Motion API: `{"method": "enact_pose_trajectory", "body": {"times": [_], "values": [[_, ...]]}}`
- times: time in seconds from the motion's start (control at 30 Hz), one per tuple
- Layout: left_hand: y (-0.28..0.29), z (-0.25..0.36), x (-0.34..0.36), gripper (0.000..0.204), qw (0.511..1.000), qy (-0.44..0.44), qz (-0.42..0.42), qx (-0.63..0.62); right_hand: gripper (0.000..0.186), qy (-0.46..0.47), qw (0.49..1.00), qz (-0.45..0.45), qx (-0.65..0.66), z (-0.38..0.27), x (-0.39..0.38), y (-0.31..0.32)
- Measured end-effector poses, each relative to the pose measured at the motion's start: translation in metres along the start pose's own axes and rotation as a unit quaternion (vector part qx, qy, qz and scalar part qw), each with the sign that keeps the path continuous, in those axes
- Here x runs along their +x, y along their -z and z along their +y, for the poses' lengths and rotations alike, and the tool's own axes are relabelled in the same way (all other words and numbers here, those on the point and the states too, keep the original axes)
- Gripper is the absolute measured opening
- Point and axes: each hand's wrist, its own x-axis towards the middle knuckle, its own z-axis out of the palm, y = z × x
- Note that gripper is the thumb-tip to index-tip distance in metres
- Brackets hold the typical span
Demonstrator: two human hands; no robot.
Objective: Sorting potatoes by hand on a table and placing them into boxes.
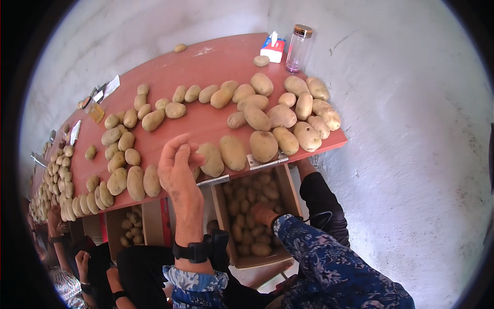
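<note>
Above the table's front row of potatoes (233,153), my left hand (177,162) is raised with fingers curled toward the thumb; I cannot make out what, if anything, is inside them. My right hand (261,213) reaches into an open cardboard box (285,191) full of potatoes (261,249) below the edge, its fingers hidden among them. More potatoes form rows and a cluster at the right end of the red table (170,131), near metal hinge plates (261,165) on its edge.
A tissue pack (272,51) and lidded bottle (298,49) stand at the back. Another potato box (116,232) is below at left. Other people's arms (82,270) and legs are at lower left. A pale wall (401,129) borders the table's right end.
</note>
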Motion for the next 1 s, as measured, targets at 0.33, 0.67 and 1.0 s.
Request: {"method": "enact_pose_trajectory", "body": {"times": [0.33, 0.67, 1.0], "values": [[0.008, -0.002, 0.005, 0.018, 1.000, -0.004, 0.024, -0.006, 0.054, 0.115, 0.991, -0.007, 0.073, -0.048, -0.079, 0.106], [0.011, -0.002, 0.008, 0.017, 0.999, -0.003, 0.043, -0.019, 0.051, 0.336, 0.575, 0.040, 0.745, -0.053, -0.150, 0.164], [0.007, -0.001, 0.006, 0.016, 0.999, -0.012, 0.029, -0.035, 0.041, 0.269, 0.533, 0.216, 0.773, -0.048, -0.165, 0.212]]}}
